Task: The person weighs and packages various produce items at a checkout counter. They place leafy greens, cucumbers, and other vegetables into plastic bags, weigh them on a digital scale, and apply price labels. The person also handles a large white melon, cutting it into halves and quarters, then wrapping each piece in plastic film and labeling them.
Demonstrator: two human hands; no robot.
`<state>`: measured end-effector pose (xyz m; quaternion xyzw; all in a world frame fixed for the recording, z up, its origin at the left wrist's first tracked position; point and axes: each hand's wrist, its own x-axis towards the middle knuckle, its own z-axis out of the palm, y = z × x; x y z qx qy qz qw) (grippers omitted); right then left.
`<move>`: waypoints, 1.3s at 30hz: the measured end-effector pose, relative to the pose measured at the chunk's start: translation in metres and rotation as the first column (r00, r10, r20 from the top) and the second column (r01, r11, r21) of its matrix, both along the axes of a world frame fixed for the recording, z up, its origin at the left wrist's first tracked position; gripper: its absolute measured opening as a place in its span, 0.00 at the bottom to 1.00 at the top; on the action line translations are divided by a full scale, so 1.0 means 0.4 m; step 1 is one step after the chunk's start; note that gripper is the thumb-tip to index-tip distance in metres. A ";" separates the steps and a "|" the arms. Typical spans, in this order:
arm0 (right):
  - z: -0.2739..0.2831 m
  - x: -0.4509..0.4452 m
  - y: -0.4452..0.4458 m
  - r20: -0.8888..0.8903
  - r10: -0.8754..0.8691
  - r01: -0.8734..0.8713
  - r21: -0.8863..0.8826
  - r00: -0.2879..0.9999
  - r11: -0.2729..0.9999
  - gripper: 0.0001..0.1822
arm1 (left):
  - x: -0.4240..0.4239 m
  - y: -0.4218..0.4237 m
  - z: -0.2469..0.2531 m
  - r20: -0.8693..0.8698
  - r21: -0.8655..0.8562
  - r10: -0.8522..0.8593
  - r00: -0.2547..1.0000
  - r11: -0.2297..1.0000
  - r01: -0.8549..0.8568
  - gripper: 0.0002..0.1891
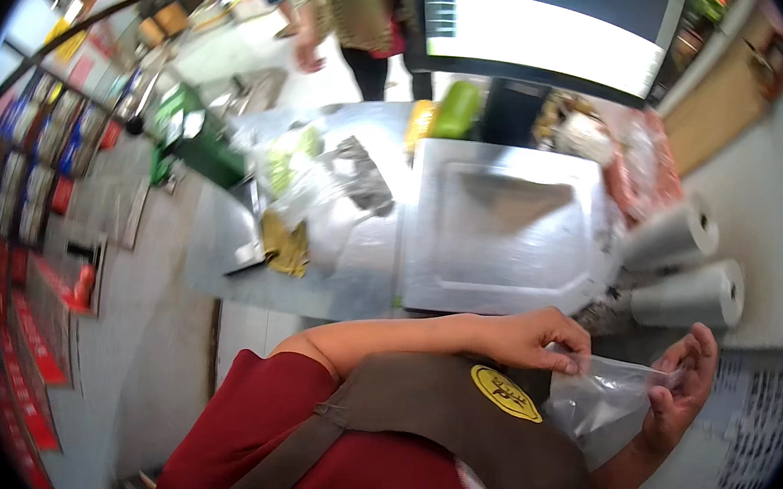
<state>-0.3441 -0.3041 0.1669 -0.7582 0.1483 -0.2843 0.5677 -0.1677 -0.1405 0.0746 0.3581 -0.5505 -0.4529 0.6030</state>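
Note:
A clear plastic bag point(597, 395) is stretched between my two hands, in front of my brown apron. My left hand point(549, 341) pinches the bag's upper edge between thumb and fingers. At the bag's other end, my right hand point(685, 383) has its fingers curled, with the plastic held between thumb and fingers. Just beyond my hands, two rolls of clear plastic bags point(680, 293) lie on the counter. Left of them sits a square metal scale platform point(506, 242) with a shiny, slightly recessed top.
A monitor point(549, 35) stands behind the platform, near a green bottle-shaped item point(457, 110). On the metal counter point(336, 292) lie bagged greens point(293, 155), a crumpled dark bag point(363, 173) and a yellow-brown cloth-like piece point(285, 244). A person point(345, 3) stands beyond; shelves point(35, 157) line the left.

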 end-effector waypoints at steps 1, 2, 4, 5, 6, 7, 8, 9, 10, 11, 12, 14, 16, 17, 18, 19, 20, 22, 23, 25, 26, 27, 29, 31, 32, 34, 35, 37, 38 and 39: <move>0.002 0.036 0.029 0.020 0.028 -0.028 0.032 0.999 0.999 0.55 | 0.027 0.053 0.006 0.056 -0.039 0.122 0.991 0.992 -0.120 0.10; -0.002 0.089 0.077 0.048 0.008 -0.011 0.050 0.999 0.999 0.66 | 0.048 0.104 0.001 0.042 -0.099 0.207 0.978 0.974 -0.202 0.08; -0.012 0.214 0.175 0.177 0.069 -0.111 0.239 0.982 0.965 0.65 | 0.088 0.189 0.001 0.011 -0.094 0.296 0.955 0.951 -0.293 0.08; -0.025 0.255 0.205 0.203 0.131 -0.195 0.342 0.970 0.919 0.61 | 0.108 0.224 0.000 -0.007 -0.091 0.332 0.943 0.939 -0.331 0.08; -0.064 0.261 0.212 0.095 0.269 -0.285 0.370 0.958 0.884 0.55 | 0.119 0.264 -0.009 -0.041 -0.054 0.355 0.934 0.933 -0.357 0.07; -0.109 0.251 0.193 -0.004 0.411 -0.374 0.406 0.912 0.834 0.49 | 0.125 0.294 -0.022 -0.048 -0.067 0.422 0.905 0.903 -0.425 0.07; -0.130 0.254 0.190 -0.091 0.537 -0.447 0.447 0.839 0.775 0.43 | 0.135 0.322 -0.043 -0.048 -0.081 0.481 0.875 0.871 -0.484 0.07; -0.124 0.273 0.202 -0.066 0.614 -0.535 0.421 0.787 0.732 0.37 | 0.147 0.341 -0.055 -0.044 -0.100 0.529 0.848 0.842 -0.530 0.07; -0.111 0.296 0.211 -0.036 0.680 -0.617 0.385 0.733 0.686 0.31 | 0.159 0.360 -0.051 -0.010 -0.127 0.600 0.800 0.793 -0.596 0.06; -0.094 0.314 0.217 -0.014 0.739 -0.691 0.343 0.673 0.636 0.26 | 0.154 0.381 -0.053 -0.027 -0.085 0.637 0.770 0.766 -0.637 0.06; -0.056 0.341 0.245 -0.095 0.676 -0.613 0.345 0.731 0.711 0.19 | 0.158 0.405 -0.053 -0.018 -0.054 0.675 0.737 0.736 -0.675 0.06; -0.027 0.372 0.260 -0.099 0.562 -0.511 0.311 0.821 0.801 0.17 | 0.183 0.441 -0.048 -0.016 -0.010 0.716 0.698 0.698 -0.716 0.07; 0.006 0.369 0.244 -0.115 0.513 -0.461 0.307 0.851 0.833 0.14 | 0.195 0.459 -0.052 -0.037 0.064 0.725 0.688 0.688 -0.722 0.09; 0.015 0.368 0.232 -0.089 0.501 -0.461 0.283 0.861 0.841 0.14 | 0.201 0.457 -0.052 -0.048 0.075 0.738 0.674 0.675 -0.734 0.09; 0.015 0.361 0.216 -0.065 0.487 -0.455 0.267 0.871 0.850 0.13 | 0.203 0.449 -0.056 -0.057 0.094 0.747 0.662 0.664 -0.742 0.09; 0.017 0.355 0.201 -0.037 0.473 -0.450 0.248 0.880 0.858 0.13 | 0.205 0.442 -0.052 -0.065 0.109 0.758 0.649 0.652 -0.751 0.09; 0.020 0.353 0.185 0.016 0.457 -0.456 0.110 0.889 0.883 0.12 | 0.202 0.433 -0.040 -0.074 0.116 0.774 0.629 0.633 -0.766 0.09; 0.020 0.345 0.160 0.093 0.463 -0.462 -0.038 0.881 0.886 0.12 | 0.210 0.432 -0.046 -0.004 0.074 0.766 0.643 0.642 -0.763 0.09; 0.013 0.323 0.145 0.102 0.459 -0.450 -0.103 0.882 0.887 0.12 | 0.203 0.424 -0.056 0.008 0.074 0.755 0.655 0.653 -0.754 0.09; -0.005 0.286 0.121 0.064 0.456 -0.460 0.071 0.888 0.885 0.09 | 0.220 0.412 -0.053 0.090 0.094 0.816 0.571 0.564 -0.821 0.15; -0.010 0.275 0.117 0.042 0.472 -0.474 0.112 0.880 0.873 0.09 | 0.244 0.423 -0.080 0.085 0.150 0.861 0.501 0.486 -0.861 0.18; -0.011 0.257 0.119 -0.004 0.482 -0.476 0.147 0.876 0.867 0.08 | 0.275 0.429 -0.129 0.061 0.215 0.898 0.436 0.415 -0.884 0.22; -0.020 0.244 0.126 -0.016 0.493 -0.486 0.138 0.870 0.863 0.09 | 0.358 0.480 -0.254 0.054 0.513 0.960 0.275 0.210 -0.832 0.31; -0.033 0.234 0.127 -0.008 0.519 -0.506 0.206 0.855 0.838 0.10 | 0.398 0.512 -0.292 0.103 0.662 0.968 0.229 0.105 -0.742 0.35; -0.034 0.240 0.140 0.025 0.541 -0.531 0.238 0.840 0.813 0.09 | 0.390 0.537 -0.306 0.111 0.690 0.970 0.215 0.081 -0.720 0.36; -0.039 0.244 0.135 0.000 0.543 -0.528 0.237 0.840 0.816 0.08 | 0.368 0.542 -0.306 0.081 0.668 0.992 0.099 0.020 -0.744 0.31; -0.042 0.251 0.132 -0.003 0.537 -0.522 0.232 0.843 0.821 0.07 | 0.342 0.524 -0.272 0.053 0.540 0.996 0.066 0.027 -0.841 0.28; -0.037 0.273 0.127 -0.029 0.475 -0.459 0.215 0.879 0.862 0.08 | 0.257 0.470 -0.147 -0.010 0.248 1.000 0.024 0.026 -0.969 0.22; -0.030 0.283 0.130 -0.053 0.444 -0.425 0.209 0.894 0.881 0.08 | 0.199 0.450 -0.070 -0.068 0.168 0.993 0.099 0.109 -0.980 0.16; -0.025 0.293 0.137 -0.076 0.417 -0.395 0.205 0.906 0.896 0.09 | 0.140 0.435 0.005 -0.117 0.084 0.978 0.171 0.181 -0.980 0.11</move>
